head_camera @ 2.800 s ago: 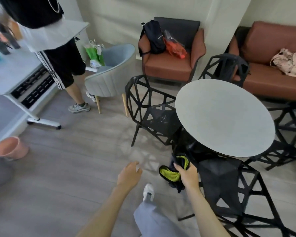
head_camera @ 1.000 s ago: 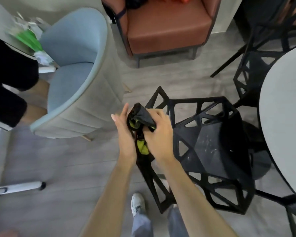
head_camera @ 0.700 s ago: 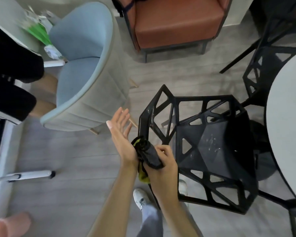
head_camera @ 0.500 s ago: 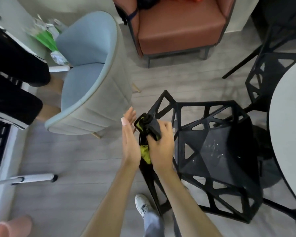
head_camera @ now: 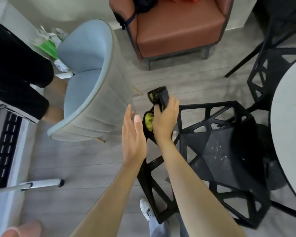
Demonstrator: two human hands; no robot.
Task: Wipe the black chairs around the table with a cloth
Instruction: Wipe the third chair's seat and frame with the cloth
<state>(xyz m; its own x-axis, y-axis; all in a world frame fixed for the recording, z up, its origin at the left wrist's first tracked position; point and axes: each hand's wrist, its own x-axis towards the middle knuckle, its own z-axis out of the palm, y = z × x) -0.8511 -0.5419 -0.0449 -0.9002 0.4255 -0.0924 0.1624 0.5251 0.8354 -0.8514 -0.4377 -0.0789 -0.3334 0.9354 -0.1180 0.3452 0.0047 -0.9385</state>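
Right hand grasping bunched cloth above black chair backrest; left hand flat, released, just beside cloth, by table.

You get bright, even indoor light with soft shadows; the source lies outside the view. The wide lens bows the edges, curving the table rim. Motion blur smears the green bag, perhaps plastic. The black chair seat shows pale sheen, and the middle stays fairly sharp.
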